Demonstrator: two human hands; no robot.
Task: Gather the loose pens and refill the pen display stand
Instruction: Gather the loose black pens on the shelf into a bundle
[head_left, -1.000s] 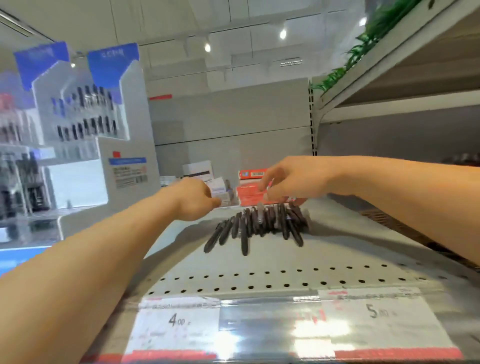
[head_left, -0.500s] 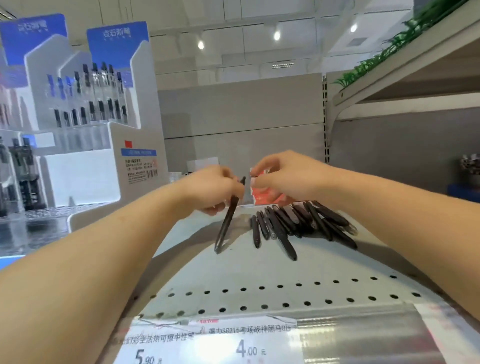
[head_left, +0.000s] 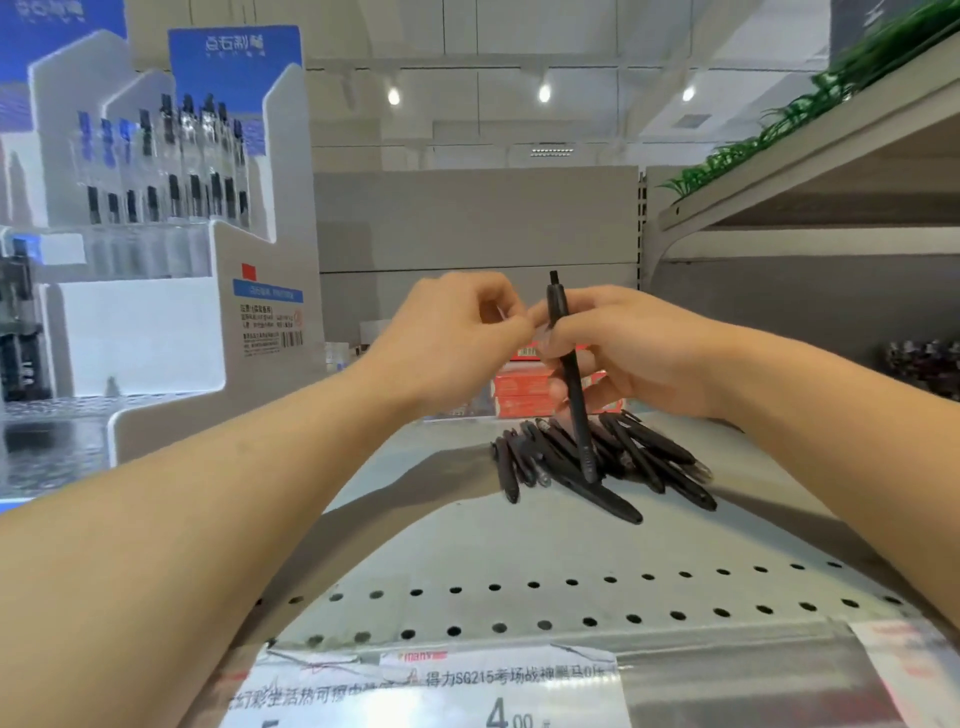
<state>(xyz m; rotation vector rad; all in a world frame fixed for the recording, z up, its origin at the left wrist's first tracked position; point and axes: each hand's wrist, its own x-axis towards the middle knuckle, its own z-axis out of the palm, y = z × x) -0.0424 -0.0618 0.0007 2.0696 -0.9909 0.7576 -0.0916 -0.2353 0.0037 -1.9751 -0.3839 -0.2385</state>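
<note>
In the middle of the frame, my right hand (head_left: 634, 353) is holding one black pen (head_left: 570, 374) almost straight up, my fingers curling around its middle. My left hand (head_left: 447, 343) is sitting just beside it, fingertips pinching together near the top of the pen; I cannot tell if they are touching it. Below the held pen, a pile of loose pens (head_left: 602, 462) is lying on the grey shelf (head_left: 467, 545). The pen display stand (head_left: 171, 208) is standing in the upper left of the frame, with pens in its rows. Red boxes (head_left: 519, 395) are sitting behind my hands.
</note>
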